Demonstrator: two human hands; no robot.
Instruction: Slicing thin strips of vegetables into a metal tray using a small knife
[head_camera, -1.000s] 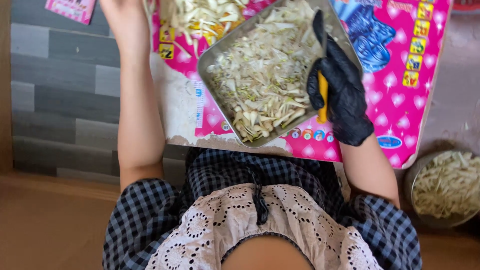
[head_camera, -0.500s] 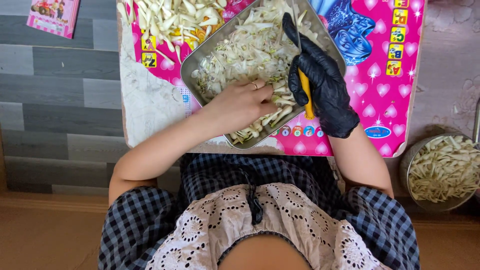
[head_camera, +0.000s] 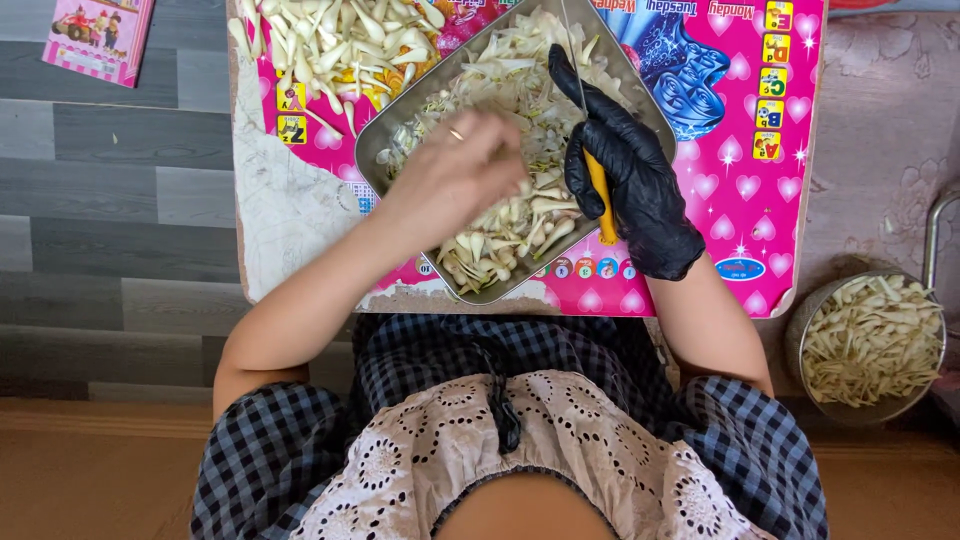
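Note:
A metal tray (head_camera: 378, 152) full of pale shredded and whole vegetable pieces (head_camera: 520, 70) lies tilted on a pink printed board (head_camera: 730, 170). My left hand (head_camera: 455, 175), bare and blurred with a ring on one finger, rests over the pieces in the tray's middle. My right hand (head_camera: 625, 175), in a black glove, grips a knife with an orange handle (head_camera: 601, 200), its blade pointing up over the tray.
A heap of whole pale stalks (head_camera: 330, 45) lies on the board's top left. A round metal bowl (head_camera: 812, 325) of cut strips stands on the floor at the right. A small pink booklet (head_camera: 95, 35) lies at the upper left on grey floorboards.
My left hand came down from the heap at the top left into the tray, then shifted over the pieces. My gloved right hand stayed at the tray with the knife.

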